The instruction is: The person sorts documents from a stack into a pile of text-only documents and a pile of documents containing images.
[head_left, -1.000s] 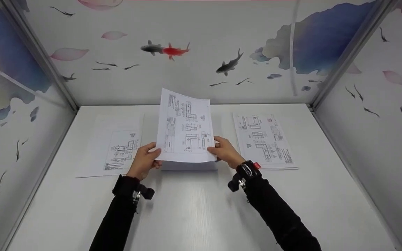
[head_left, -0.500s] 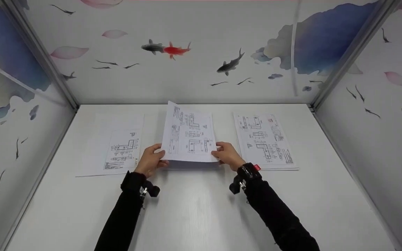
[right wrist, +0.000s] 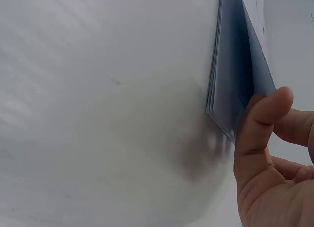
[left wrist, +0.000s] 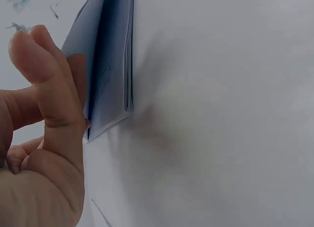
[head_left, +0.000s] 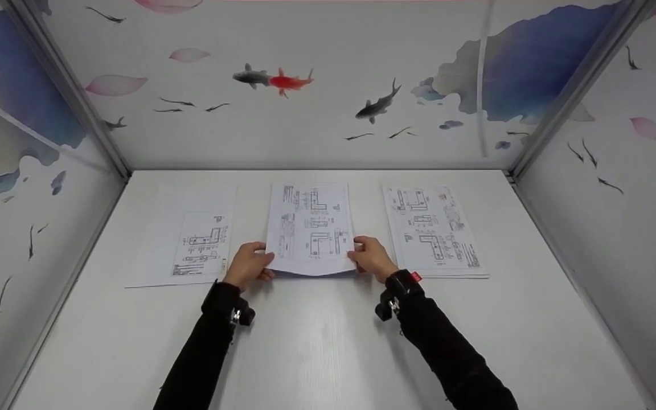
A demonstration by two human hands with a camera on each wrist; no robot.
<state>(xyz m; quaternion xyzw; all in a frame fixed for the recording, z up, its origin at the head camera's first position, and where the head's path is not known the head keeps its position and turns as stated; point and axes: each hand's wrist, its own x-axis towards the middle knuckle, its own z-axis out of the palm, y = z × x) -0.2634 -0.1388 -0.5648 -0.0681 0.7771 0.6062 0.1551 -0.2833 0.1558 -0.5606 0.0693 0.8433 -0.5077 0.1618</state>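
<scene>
In the head view, a sheet of paper [head_left: 311,228] printed with technical drawings lies over the middle stack, its near edge still bowed up. My left hand [head_left: 249,265] pinches its near left corner, and my right hand [head_left: 372,258] pinches the near right corner, thumbs on top. Both wrist views show a gap between the raised sheet [left wrist: 78,35] and the paper stack [left wrist: 115,74] under it. In the right wrist view the stack [right wrist: 225,79] rests on the table beside the fingers.
To the left lies a mostly blank pile of paper [head_left: 151,245] with one drawing on it. A second stack of drawings [head_left: 433,230] sits at the right. The white table [head_left: 316,341] is enclosed by printed panels [head_left: 305,131] at the back and sides.
The held sheet has come down from a raised, tilted position onto the middle stack. Both hands have lowered with it, the left also shifting right. The side piles have not moved.
</scene>
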